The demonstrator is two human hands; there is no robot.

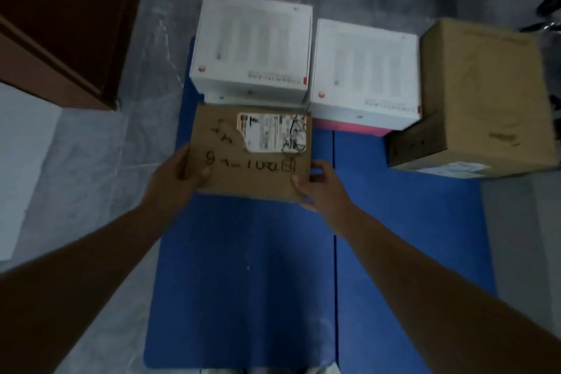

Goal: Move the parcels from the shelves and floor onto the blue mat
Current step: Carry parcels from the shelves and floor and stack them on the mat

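A blue mat covers the floor, with a large brown carton at its far right corner, and a right white box and a left white box along its far edge. A flat brown parcel lies over the mat just in front of the left white box. It is clamped between the left hand and the right hand, thumbs on its top face and fingers curled round its side edges.

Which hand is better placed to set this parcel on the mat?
Probably the left hand: it grips the parcel by its left edge, thumb on top; the right hand holds only its near corner.
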